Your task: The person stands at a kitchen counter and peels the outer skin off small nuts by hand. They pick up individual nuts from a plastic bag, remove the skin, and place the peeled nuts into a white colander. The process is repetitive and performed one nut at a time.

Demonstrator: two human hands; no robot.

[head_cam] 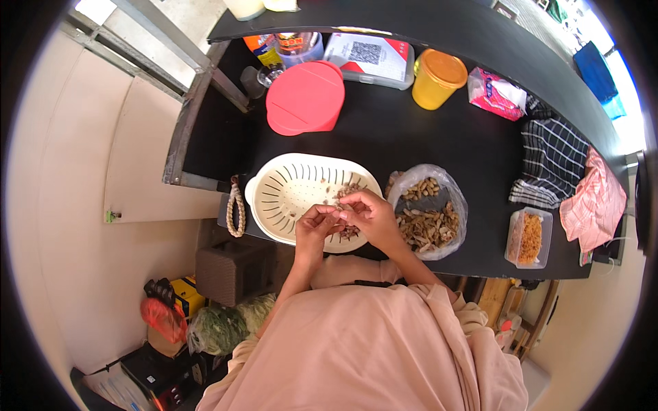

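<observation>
My left hand and my right hand meet over a cream oval colander with slotted sides. Their thumbs and fingertips pinch a small pale peanut, mostly covered by the fingers. Shelled reddish peanuts lie in the colander's right part, partly hidden under my hands. A few loose bits are scattered elsewhere on its base. Just right of the colander, an open clear plastic bag holds whole peanuts in shell at the back and a heap of peanut shells in front.
A red lidded container, a yellow tub with orange lid and a tissue pack stand behind, under a raised black shelf. Rightward are a checked cloth, a pink cloth and a food box. A braided loop hangs at left.
</observation>
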